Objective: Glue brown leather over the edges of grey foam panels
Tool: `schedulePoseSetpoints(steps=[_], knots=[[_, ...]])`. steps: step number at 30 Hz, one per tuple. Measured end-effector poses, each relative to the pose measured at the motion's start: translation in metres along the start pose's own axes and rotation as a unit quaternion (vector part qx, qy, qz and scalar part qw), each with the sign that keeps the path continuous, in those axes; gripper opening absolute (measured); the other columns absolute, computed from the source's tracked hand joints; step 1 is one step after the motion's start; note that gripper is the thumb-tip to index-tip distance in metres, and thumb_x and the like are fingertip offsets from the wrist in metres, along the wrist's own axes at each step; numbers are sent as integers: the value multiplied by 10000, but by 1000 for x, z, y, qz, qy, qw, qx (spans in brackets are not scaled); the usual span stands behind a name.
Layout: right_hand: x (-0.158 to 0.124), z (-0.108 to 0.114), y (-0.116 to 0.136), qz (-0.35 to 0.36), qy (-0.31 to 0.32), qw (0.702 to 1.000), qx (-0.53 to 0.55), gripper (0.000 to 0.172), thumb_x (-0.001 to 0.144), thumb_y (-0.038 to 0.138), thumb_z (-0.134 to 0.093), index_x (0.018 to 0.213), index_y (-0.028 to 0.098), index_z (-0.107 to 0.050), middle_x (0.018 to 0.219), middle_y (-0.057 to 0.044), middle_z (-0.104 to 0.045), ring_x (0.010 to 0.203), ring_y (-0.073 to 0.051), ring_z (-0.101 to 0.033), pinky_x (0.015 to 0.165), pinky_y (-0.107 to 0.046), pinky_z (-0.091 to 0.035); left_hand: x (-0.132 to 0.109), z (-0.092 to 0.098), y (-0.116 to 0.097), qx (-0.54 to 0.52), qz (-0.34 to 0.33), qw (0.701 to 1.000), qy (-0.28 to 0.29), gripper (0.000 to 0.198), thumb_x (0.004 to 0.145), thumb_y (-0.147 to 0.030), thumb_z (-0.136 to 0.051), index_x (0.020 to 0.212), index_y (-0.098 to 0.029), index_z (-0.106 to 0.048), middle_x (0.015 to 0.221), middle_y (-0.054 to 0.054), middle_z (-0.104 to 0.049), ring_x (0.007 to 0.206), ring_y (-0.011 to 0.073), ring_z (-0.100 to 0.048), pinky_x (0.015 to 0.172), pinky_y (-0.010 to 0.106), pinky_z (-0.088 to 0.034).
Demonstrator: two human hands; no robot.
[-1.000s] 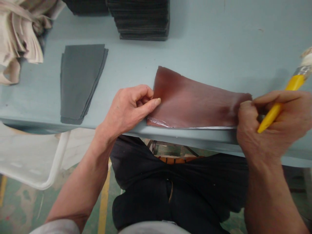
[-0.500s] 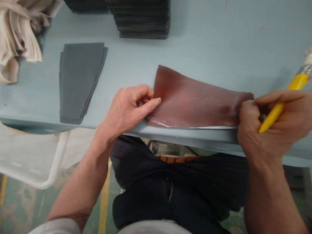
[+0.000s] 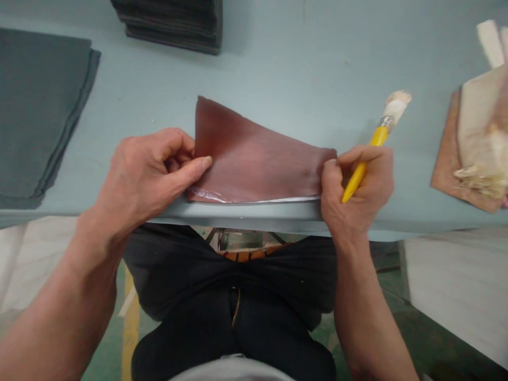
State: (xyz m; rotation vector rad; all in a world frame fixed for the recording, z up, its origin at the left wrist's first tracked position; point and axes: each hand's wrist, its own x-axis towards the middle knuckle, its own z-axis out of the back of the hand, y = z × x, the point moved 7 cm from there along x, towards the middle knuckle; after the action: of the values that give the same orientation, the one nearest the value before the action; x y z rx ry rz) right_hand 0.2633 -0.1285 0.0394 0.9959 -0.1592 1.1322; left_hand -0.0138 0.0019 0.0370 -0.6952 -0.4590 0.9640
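A glossy reddish-brown leather piece (image 3: 257,159), wider at its left end, lies along the table's front edge. A shiny wet-looking strip runs along its near edge. My left hand (image 3: 154,169) pinches its left end, thumb on top and fingers curled beneath. At the narrow right end, my right hand (image 3: 359,185) grips the corner between thumb and forefinger. That same hand also keeps a yellow-handled brush (image 3: 379,136) tucked in its fingers, the pale bristles pointing up and away to the right.
Dark grey sheets (image 3: 39,116) lie stacked at the left. A tall pile of black pieces (image 3: 174,26) stands at the back. On the right, a stained board (image 3: 446,153) bears pale, glue-crusted material. The pale blue table (image 3: 286,69) ends just before my lap.
The view has swung to the right, so the leather and both hands appear further left. The whole brush and the stained board now show. Both hands keep their hold on the leather.
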Motion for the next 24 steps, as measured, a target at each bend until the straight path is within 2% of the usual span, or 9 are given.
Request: schedulePoseSetpoints(steps=[10, 17, 24], knots=[[-1, -2, -3, -21, 13, 1000, 15, 77, 904, 300, -576, 936, 273, -512, 843, 0, -569, 719, -174, -590, 688, -335, -553, -1, -1, 2, 21, -7, 1000, 1, 257, 925, -430, -776, 810, -238, -649, 602, -76, -597, 540, 97, -481, 548, 311, -360], [-4, -3, -9, -21, 17, 999, 23, 78, 918, 299, -591, 964, 270, -535, 889, -4, -579, 781, -177, -619, 751, -360, -570, -1, -2, 3, 13, -12, 1000, 0, 280, 927, -433, -783, 805, -228, -636, 585, -72, -581, 536, 97, -487, 549, 301, -356], [-1, 0, 0, 8, -4, 999, 34, 88, 878, 250, -603, 931, 267, -535, 833, 23, -576, 692, -158, -585, 685, -334, -551, 0, -2, 0, 9, 0, 1000, 14, 277, 927, -461, -751, 801, -250, -623, 599, -68, -597, 540, 123, -470, 563, 336, -359]])
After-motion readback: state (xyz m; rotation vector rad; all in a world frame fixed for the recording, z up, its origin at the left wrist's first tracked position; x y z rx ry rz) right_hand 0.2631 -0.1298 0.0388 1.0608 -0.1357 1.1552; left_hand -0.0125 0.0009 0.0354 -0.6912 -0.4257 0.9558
